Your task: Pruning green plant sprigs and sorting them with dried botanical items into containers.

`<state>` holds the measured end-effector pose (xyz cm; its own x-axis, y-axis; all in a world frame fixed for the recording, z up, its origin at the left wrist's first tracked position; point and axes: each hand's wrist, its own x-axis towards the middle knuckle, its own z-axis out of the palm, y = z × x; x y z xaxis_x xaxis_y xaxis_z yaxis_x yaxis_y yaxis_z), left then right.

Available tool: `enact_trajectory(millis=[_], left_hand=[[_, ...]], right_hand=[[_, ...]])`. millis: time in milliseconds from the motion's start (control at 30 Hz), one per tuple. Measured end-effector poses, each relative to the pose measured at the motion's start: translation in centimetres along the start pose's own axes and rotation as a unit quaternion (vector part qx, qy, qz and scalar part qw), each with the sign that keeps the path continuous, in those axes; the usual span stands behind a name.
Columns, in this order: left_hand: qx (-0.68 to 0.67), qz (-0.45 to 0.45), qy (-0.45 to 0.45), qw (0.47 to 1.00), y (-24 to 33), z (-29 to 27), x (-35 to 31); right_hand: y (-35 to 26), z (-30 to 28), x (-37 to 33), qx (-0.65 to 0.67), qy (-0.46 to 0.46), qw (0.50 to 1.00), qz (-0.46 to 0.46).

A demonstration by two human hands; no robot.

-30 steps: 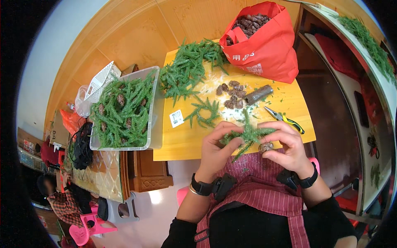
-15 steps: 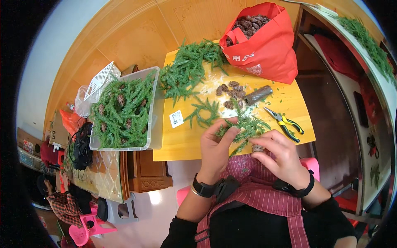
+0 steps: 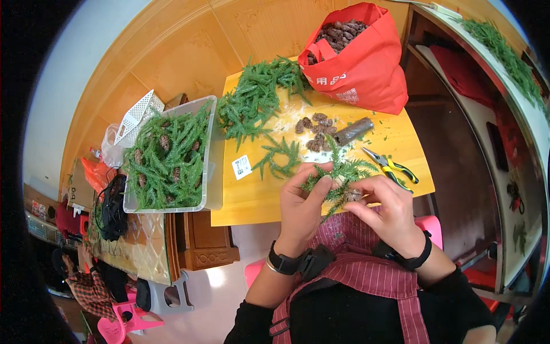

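Over the front edge of the yellow table (image 3: pixel 412 166), my left hand (image 3: pixel 301 200) pinches a green artificial pine sprig (image 3: pixel 348 172) between thumb and fingers. A brown pine cone (image 3: pixel 353 195) sits in the fingertips of my right hand (image 3: pixel 389 213), against the sprig's lower right side. How the cone meets the stem is partly hidden by needles and fingers. Just beyond the sprig lie several loose pine cones (image 3: pixel 318 129) and a dark brown roll (image 3: pixel 354 132). Pliers (image 3: pixel 389 165) with yellow and black handles rest right of my right hand. A ring-shaped green sprig (image 3: pixel 281 159) lies left of them.
A clear plastic bin (image 3: pixel 216 160) of sprigs with cones stands at the left. Loose greenery (image 3: pixel 252 94) covers the table's back left, and a red bag (image 3: pixel 366 74) of cones stands back right. A white label card (image 3: pixel 241 167) lies near the bin. Far left, a person (image 3: pixel 89 284) sits.
My right hand has brought the pine cone slightly up and left, closer against the sprig. The left hand keeps its pinch, and the view has shifted a little.
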<state>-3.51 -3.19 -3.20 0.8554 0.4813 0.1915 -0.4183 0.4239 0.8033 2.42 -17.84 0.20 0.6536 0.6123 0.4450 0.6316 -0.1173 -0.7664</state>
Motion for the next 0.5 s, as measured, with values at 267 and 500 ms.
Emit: enact_trajectory(millis=[267,500], left_hand=[[0.022,0.015,-0.020,0.999,0.3,0.8,-0.2],[0.055,0.018,-0.030,0.998,0.3,1.1,-0.2]], right_hand=[[-0.1,-0.1,0.4,-0.035,0.029,0.998,-0.047],[0.4,0.3,0.4,-0.008,0.066,0.997,-0.042]])
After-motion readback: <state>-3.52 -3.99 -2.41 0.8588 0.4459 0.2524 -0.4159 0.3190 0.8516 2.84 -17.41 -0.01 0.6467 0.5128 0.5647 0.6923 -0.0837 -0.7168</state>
